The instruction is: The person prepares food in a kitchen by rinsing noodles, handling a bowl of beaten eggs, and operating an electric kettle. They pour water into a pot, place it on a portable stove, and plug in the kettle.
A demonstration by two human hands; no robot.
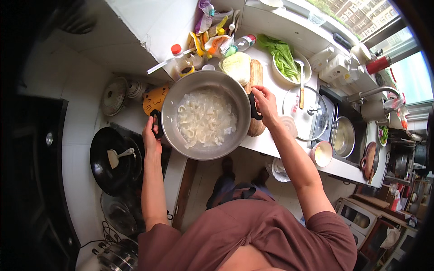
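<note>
A large round steel pot (206, 79) with two black side handles is held up in front of me, over the counter's edge. Pale, wavy food pieces (205, 120) lie in its bottom, some in a little cloudy liquid. My left hand (152, 137) grips the left handle, and my right hand (264, 103) has hold of the right one. Just beyond the pot's rim are a cut cabbage (237, 67) and a wooden board (256, 73), partly hidden by the pot. A glass lid (320, 123) lies to the right of my right hand.
On the left, a black wok (101, 159) holds a light spatula (113, 158). A bowl of leafy greens (308, 69), bottles and bags line the back of the counter. To the right are a pink-rimmed bowl (321, 154) and a sink with a metal basin (349, 135).
</note>
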